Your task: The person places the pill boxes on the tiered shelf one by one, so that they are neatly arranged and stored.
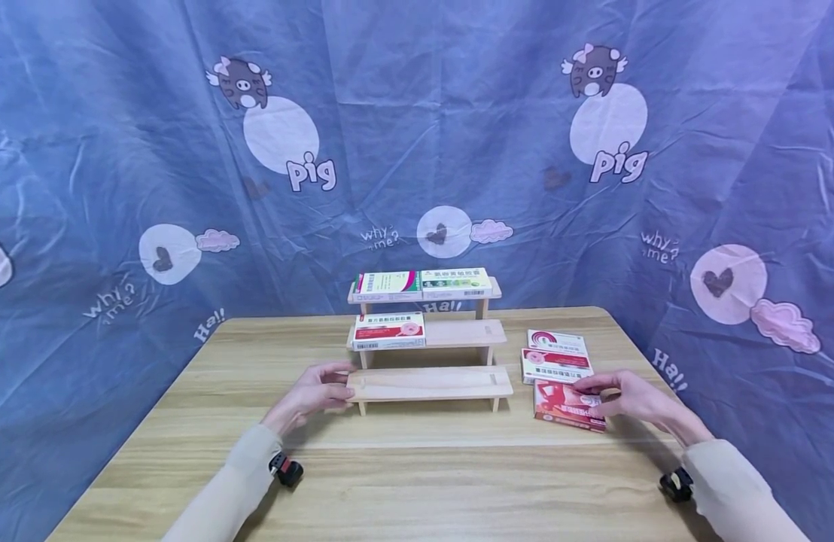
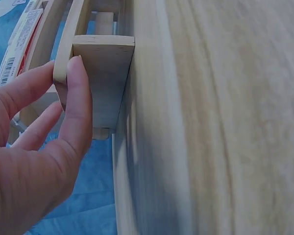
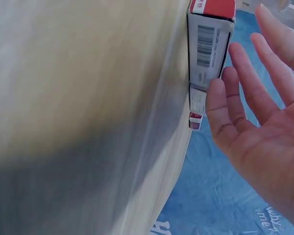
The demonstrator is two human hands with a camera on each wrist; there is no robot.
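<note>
My left hand (image 1: pixel 315 393) pinches the left end of the lowest board of a pale wooden three-step stand (image 1: pixel 430 382). In the left wrist view, thumb (image 2: pixel 77 93) and forefinger lie on opposite faces of that board. My right hand (image 1: pixel 630 395) hovers over the right part of a red medicine box (image 1: pixel 562 403) lying on the table. The right wrist view shows the fingers (image 3: pixel 252 81) spread and gently bent beside a box end with a barcode (image 3: pixel 206 46); whether they touch it I cannot tell.
Behind the red box lie a red-and-white medicine box (image 1: pixel 555 365) and another white one (image 1: pixel 555 342). The stand's top step carries a green-and-pink box (image 1: pixel 388 282) and a green-and-white box (image 1: pixel 456 281). Another red-and-white box (image 1: pixel 388 331) lies on the middle step's left. A blue curtain (image 1: pixel 417 150) hangs behind.
</note>
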